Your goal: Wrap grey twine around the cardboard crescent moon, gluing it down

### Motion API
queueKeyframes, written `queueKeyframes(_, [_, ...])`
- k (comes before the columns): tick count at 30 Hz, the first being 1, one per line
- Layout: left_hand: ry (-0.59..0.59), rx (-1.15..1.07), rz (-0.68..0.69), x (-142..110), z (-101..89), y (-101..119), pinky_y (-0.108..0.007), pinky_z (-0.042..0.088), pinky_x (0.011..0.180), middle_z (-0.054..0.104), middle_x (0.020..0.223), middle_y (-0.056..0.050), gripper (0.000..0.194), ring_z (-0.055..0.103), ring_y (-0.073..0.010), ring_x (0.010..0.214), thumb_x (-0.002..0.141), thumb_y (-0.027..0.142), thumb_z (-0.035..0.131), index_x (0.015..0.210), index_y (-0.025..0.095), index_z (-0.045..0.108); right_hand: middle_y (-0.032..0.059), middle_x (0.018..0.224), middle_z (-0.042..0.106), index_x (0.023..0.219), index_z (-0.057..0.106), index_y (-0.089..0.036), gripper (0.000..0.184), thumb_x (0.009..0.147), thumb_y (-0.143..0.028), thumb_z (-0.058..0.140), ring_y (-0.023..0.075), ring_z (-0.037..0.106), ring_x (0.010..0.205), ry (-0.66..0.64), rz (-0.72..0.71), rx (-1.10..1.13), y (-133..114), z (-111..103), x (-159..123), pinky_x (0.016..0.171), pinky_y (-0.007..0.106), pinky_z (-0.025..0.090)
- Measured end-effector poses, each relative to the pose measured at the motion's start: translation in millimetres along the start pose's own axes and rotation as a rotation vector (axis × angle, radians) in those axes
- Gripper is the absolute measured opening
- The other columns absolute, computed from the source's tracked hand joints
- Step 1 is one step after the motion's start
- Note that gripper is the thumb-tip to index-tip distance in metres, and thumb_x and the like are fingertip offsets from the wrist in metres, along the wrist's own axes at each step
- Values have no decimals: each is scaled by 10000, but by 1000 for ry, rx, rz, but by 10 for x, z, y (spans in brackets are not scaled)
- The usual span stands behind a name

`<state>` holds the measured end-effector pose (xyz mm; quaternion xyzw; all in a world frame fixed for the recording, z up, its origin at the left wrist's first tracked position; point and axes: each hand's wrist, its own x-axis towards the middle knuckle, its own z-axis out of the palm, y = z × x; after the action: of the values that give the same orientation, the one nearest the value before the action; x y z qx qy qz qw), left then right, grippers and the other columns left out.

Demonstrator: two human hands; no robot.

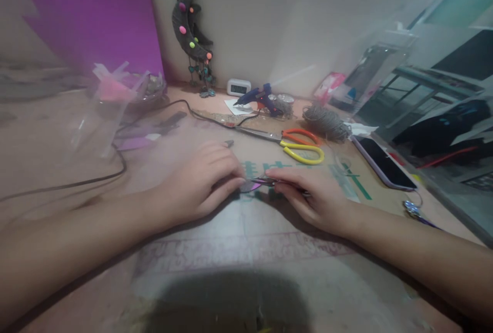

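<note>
Head view: I see L hand (210, 181) clamping purple piece (253, 186) w/ fingertips, piece at their 3 o'clock, L nearer. R hand (321, 197) pinches metal tool (268, 182), long axis approx. 9-to-3 o'clock, tip v. near piece.

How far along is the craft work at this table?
Looks done: the crescent ornament, dotted and hanging by the wall, if it belongs to this job. In hand: the left hand pinches a small purple piece; the right hand holds a slim metal tool at it. Probably left: finishing that piece. The glue gun and grey yarn are unheld.
</note>
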<state>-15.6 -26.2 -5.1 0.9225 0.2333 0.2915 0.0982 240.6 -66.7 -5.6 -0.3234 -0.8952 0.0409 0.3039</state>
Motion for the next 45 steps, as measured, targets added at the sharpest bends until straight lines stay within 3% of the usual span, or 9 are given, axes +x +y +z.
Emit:
queueKeyframes(5, [7,25,-64,3,-41,-102,-419,434,844,625,826,-54,196,558,-221,827,944,281,422,815,209,551,67,991,740,1133,631,-201,236,922,-173,530,170,702,808,116,136,-16,74,-28,42,706,296,564])
queueKeyframes(8, [39,38,-111,15,-65,-139,-398,436,792,617,808,-54,251,554,-221,811,955,304,393,777,209,542,36,849,720,1116,634,-198,218,926,-201,529,151,676,698,178,245,39,153,-31,70,649,285,546])
queueKeyframes(12, [69,23,-185,25,-64,-168,-350,442,747,636,786,-35,260,570,-192,782,955,345,446,781,198,572,19,807,681,1131,615,-198,216,946,-223,506,139,659,685,213,363,154,226,-14,77,618,267,524])
queueKeyframes(18, [94,-2,-244,37,-56,-184,-321,467,775,698,810,-5,176,624,-171,809,900,335,594,802,206,664,18,819,679,1114,617,-189,207,935,-199,514,122,656,662,187,308,130,211,-12,83,589,242,508])
queueKeyframes(26, [125,-5,-267,34,-23,-224,-356,515,831,742,912,-22,134,671,-196,896,904,283,587,901,217,704,8,754,673,1110,616,-181,207,933,-207,513,129,648,633,161,312,120,217,-15,91,563,248,491])
queueKeyframes(32, [112,-47,-386,39,-23,-234,-377,526,886,747,1017,-40,216,678,-206,946,916,339,558,989,208,713,16,784,694,1132,624,-197,234,921,-182,523,127,646,626,148,330,101,221,-10,88,544,236,476])
queueKeyframes(42, [103,-25,-367,51,-48,-208,-342,521,807,728,893,-22,126,662,-189,857,861,282,575,858,200,671,34,874,699,1115,641,-174,238,908,-172,523,100,590,595,133,311,52,218,-20,112,547,223,449])
queueKeyframes(45, [101,-22,-384,42,-41,-217,-346,521,810,725,886,-20,114,662,-192,854,834,268,575,850,198,664,14,800,689,1102,645,-170,235,897,-155,529,91,561,550,133,308,40,210,-23,118,525,215,430])
